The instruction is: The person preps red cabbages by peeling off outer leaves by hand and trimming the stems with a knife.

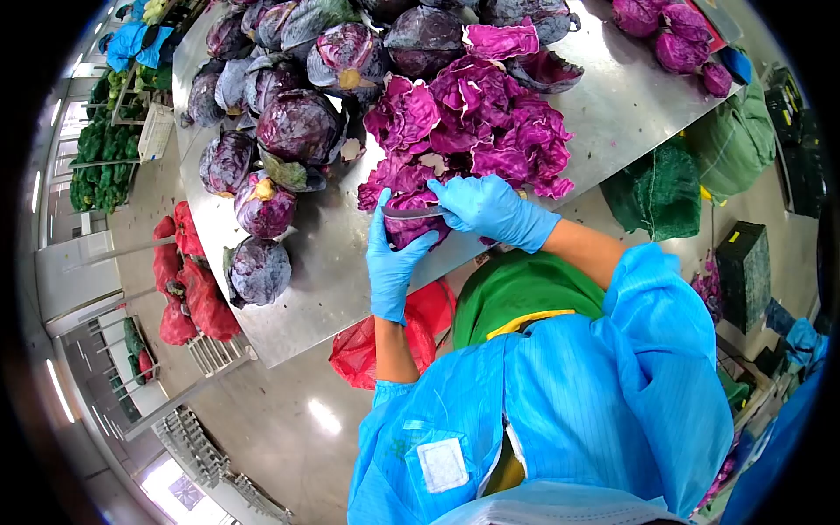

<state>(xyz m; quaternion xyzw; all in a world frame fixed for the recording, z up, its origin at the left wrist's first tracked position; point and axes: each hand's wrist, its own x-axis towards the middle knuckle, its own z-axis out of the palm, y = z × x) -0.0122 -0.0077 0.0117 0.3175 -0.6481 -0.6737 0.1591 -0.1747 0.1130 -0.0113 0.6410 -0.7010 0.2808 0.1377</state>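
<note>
Where the cabbage [418,234] is: by the counter's [325,273] near edge, at seven o'clock from the loose leaves [477,114].
Left hand [393,267]: holding the cabbage between thumb and fingers.
Right hand [492,210]: gripping a knife [411,213], blade against the cabbage.
Dark cabbages [302,128]: ten o'clock from the held one.

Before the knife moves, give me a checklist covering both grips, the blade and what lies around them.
1. Blue-gloved left grip supporting the round purple cabbage: ok, thumb and fingers spread around it.
2. Blue-gloved right grip closed on the silver metal knife: ok.
3. Left grip well away from the knife's tip: not ok, they look very close.
4. Knife's cutting edge, which way it faces: cannot tell.
5. Ruffled purple loose leaves apart from the work: not ok, they crowd its far side.
</note>
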